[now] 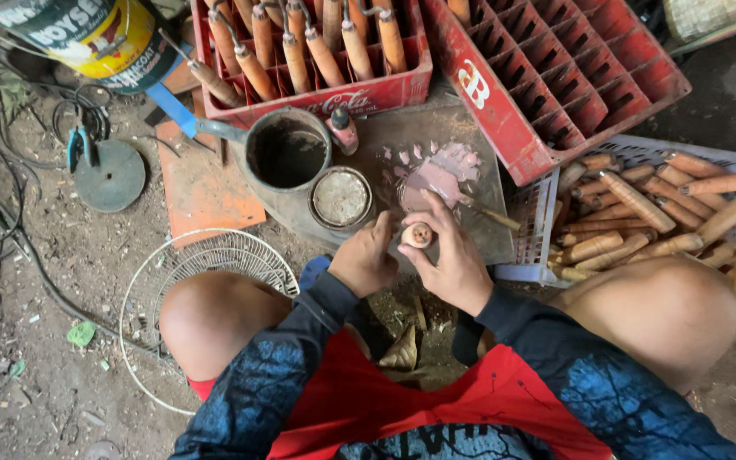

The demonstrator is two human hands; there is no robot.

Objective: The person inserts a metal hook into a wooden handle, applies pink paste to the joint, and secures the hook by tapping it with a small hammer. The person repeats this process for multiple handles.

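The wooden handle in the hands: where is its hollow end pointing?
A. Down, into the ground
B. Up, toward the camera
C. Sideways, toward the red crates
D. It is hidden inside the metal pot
B. Both the left hand and the right hand hold the wooden handle upright, so its round end with the dark hole faces the camera, just in front of the board smeared with pink paste.

Your sleeves (274,375) are mottled blue-black; the crates (555,77) red; the handles (641,213) tan; the putty (440,175) pale pink.
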